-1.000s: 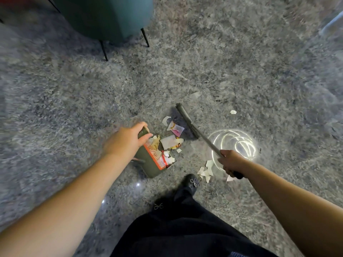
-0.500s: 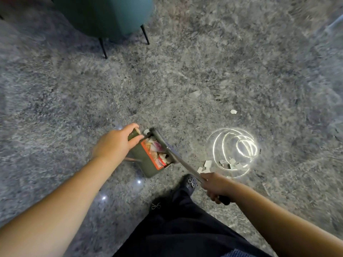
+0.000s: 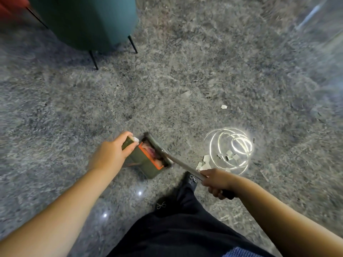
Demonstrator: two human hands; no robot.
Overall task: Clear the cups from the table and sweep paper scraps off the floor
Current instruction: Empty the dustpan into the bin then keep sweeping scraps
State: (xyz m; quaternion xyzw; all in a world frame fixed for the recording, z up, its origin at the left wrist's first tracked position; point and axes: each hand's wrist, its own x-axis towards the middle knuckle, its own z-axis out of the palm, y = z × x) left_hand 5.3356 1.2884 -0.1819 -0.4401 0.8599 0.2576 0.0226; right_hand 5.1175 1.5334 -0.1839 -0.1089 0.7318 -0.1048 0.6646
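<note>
In the head view, the broom (image 3: 157, 148) is now pressing into the dustpan (image 3: 146, 161) mouth, scraps swept inside; left hand (image 3: 111, 154) gripping its handle, right hand (image 3: 216, 181) clutching the broomstick. Loose paper scraps (image 3: 206, 162) (right of the dustpan) are still waiting.

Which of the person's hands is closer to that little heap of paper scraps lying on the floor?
Right. The right hand, gripping the broom handle, is just beside the paper scraps; the left hand holds the dustpan, farther away.

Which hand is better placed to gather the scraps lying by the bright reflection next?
Right. The right hand already grips the broom, and the paper scraps lie just beside it. The left hand is occupied holding the dustpan.
</note>
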